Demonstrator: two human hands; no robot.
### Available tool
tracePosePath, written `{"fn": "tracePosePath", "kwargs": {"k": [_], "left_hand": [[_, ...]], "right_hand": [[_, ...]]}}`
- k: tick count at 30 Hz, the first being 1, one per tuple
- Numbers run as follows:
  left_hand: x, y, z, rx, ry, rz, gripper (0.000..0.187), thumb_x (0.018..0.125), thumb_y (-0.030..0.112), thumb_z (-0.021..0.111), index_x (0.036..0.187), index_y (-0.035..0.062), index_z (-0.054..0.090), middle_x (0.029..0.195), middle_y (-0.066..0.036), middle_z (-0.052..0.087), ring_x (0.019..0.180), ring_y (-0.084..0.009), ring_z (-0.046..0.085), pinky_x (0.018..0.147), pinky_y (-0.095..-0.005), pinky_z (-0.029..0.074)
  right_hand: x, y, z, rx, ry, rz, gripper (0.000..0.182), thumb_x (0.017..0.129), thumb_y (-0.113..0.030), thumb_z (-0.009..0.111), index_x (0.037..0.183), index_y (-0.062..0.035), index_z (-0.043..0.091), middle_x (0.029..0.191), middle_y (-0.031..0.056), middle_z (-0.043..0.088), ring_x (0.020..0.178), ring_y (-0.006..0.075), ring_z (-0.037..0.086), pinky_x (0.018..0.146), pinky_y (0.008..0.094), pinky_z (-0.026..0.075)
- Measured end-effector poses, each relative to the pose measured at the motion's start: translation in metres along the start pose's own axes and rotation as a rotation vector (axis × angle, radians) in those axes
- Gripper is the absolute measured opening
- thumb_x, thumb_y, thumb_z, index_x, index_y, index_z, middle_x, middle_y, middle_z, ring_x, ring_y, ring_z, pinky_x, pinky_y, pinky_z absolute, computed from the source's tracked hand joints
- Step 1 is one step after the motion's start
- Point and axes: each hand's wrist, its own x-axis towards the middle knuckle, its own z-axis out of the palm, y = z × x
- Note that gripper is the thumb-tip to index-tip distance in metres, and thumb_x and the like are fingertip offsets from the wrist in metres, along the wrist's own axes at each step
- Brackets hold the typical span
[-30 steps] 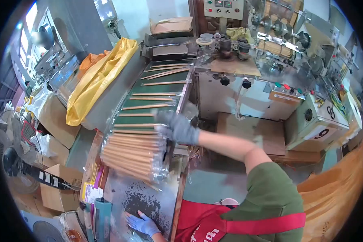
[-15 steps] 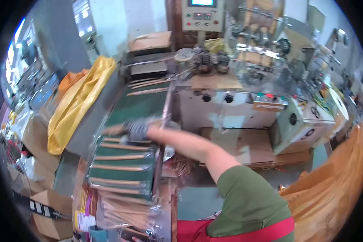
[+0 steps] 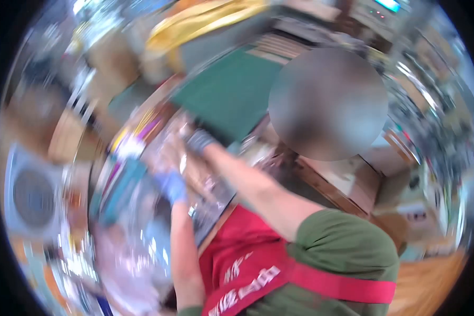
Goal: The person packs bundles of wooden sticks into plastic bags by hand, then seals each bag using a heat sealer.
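Observation:
Wearing a dark grey glove, my right hand (image 3: 195, 138) is at the near end of the green conveyor belt (image 3: 231, 92), at the upper edge of a heap of wrapped wooden sticks (image 3: 192, 171). My left hand (image 3: 169, 184), in a blue glove, lies at the lower left side of the same heap. Motion blur smears the fingers of both hands, so their grip cannot be made out. More sticks (image 3: 280, 46) lie side by side at the belt's far end.
Left of the heap are a teal container (image 3: 122, 192) and clear plastic bags (image 3: 134, 237). A yellow sheet (image 3: 205, 23) hangs over a grey panel beyond the belt. A fan-like white unit (image 3: 32, 192) stands far left. Cardboard (image 3: 353, 184) lies at the right.
The view has turned and dropped toward the heap. My right hand has come from over the belt to its near end, and my left hand now shows. The row of sticks on the belt's near part is gone.

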Motion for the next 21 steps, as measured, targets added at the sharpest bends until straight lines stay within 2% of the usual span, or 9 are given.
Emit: {"fn": "tracePosePath", "kwargs": {"k": [1, 2, 4, 6, 9, 11, 12, 16, 21], "left_hand": [[-0.017, 0.052, -0.009, 0.261, 0.072, 0.024, 0.043, 0.088, 0.025, 0.052, 0.118, -0.0057, 0.044, 0.115, -0.022, 0.052, 0.099, -0.0308, 0.051, 0.088, -0.0391, 0.041], [-0.023, 0.036, -0.007, 0.121, 0.117, -0.090, 0.052, 0.088, 0.030, 0.053, 0.124, -0.0055, 0.040, 0.122, -0.021, 0.049, 0.106, -0.0300, 0.049, 0.092, -0.0374, 0.039], [-0.047, 0.069, -0.028, -0.434, 0.009, -0.483, 0.068, 0.088, 0.037, 0.056, 0.136, -0.0048, 0.032, 0.134, -0.020, 0.043, 0.118, -0.0271, 0.045, 0.099, -0.0343, 0.036], [-0.097, 0.100, -0.085, -0.469, -0.215, -0.523, 0.072, 0.087, 0.038, 0.060, 0.138, -0.0024, 0.030, 0.133, -0.016, 0.045, 0.119, -0.0210, 0.044, 0.099, -0.0331, 0.036], [-0.138, 0.104, -0.116, -0.762, -0.191, -0.264, 0.059, 0.086, 0.032, 0.063, 0.130, -0.0002, 0.040, 0.124, -0.010, 0.050, 0.109, -0.0164, 0.049, 0.092, -0.0329, 0.042], [-0.155, 0.113, -0.129, -0.726, -0.152, -0.555, 0.049, 0.087, 0.020, 0.062, 0.127, 0.0023, 0.042, 0.118, -0.006, 0.051, 0.102, -0.0156, 0.051, 0.088, -0.0325, 0.043], [-0.158, 0.097, -0.124, -0.664, -0.040, -0.338, 0.051, 0.087, 0.015, 0.059, 0.130, 0.0011, 0.036, 0.118, -0.008, 0.050, 0.102, -0.0174, 0.051, 0.089, -0.0328, 0.043], [-0.113, 0.147, -0.150, -0.156, 0.090, 0.199, 0.070, 0.084, 0.015, 0.062, 0.139, 0.0000, 0.021, 0.122, -0.014, 0.047, 0.111, -0.0238, 0.048, 0.095, -0.0351, 0.039], [-0.087, 0.170, -0.177, -0.273, -0.058, 0.361, 0.090, 0.079, 0.015, 0.069, 0.145, 0.0023, 0.008, 0.136, -0.016, 0.037, 0.122, -0.0253, 0.041, 0.103, -0.0351, 0.033]], "right_hand": [[-0.020, -0.016, 0.007, 0.039, 0.064, -0.009, 0.062, 0.089, -0.054, 0.038, 0.121, -0.0030, 0.052, 0.102, 0.0209, 0.062, 0.092, 0.0344, 0.060, 0.085, 0.0409, 0.046], [-0.013, -0.003, 0.037, -0.143, -0.132, 0.119, 0.064, 0.089, -0.053, 0.041, 0.126, -0.0012, 0.047, 0.114, 0.0245, 0.056, 0.104, 0.0397, 0.054, 0.092, 0.0413, 0.042], [-0.065, -0.004, 0.090, -0.020, -0.036, -0.083, 0.066, 0.090, -0.045, 0.041, 0.136, 0.0013, 0.031, 0.132, 0.0278, 0.042, 0.115, 0.0438, 0.045, 0.100, 0.0424, 0.035], [-0.125, -0.005, 0.105, 0.299, -0.082, -0.142, 0.068, 0.090, -0.030, 0.050, 0.142, 0.0011, 0.020, 0.139, 0.0269, 0.034, 0.132, 0.0366, 0.031, 0.109, 0.0377, 0.026], [-0.175, -0.048, 0.087, 1.023, -0.301, -0.094, 0.062, 0.092, -0.019, 0.052, 0.142, -0.0030, 0.018, 0.136, 0.0149, 0.038, 0.127, 0.0226, 0.037, 0.106, 0.0332, 0.030], [-0.175, -0.068, 0.091, 1.169, -0.468, 0.078, 0.064, 0.089, -0.020, 0.059, 0.139, -0.0036, 0.024, 0.130, 0.0117, 0.043, 0.119, 0.0193, 0.044, 0.101, 0.0312, 0.036], [-0.158, -0.073, 0.098, 1.172, -0.533, 0.148, 0.068, 0.085, -0.020, 0.065, 0.138, -0.0038, 0.026, 0.128, 0.0100, 0.044, 0.115, 0.0177, 0.046, 0.098, 0.0301, 0.039], [-0.116, -0.140, 0.069, 0.973, -0.246, -0.419, 0.103, 0.065, -0.020, 0.084, 0.142, -0.0032, 0.018, 0.127, 0.0105, 0.044, 0.112, 0.0166, 0.046, 0.095, 0.0295, 0.041], [-0.109, -0.147, 0.022, 0.976, -0.333, -0.563, 0.110, 0.066, -0.015, 0.082, 0.145, -0.0043, 0.007, 0.133, 0.0111, 0.041, 0.119, 0.0200, 0.044, 0.098, 0.0329, 0.040]]}}
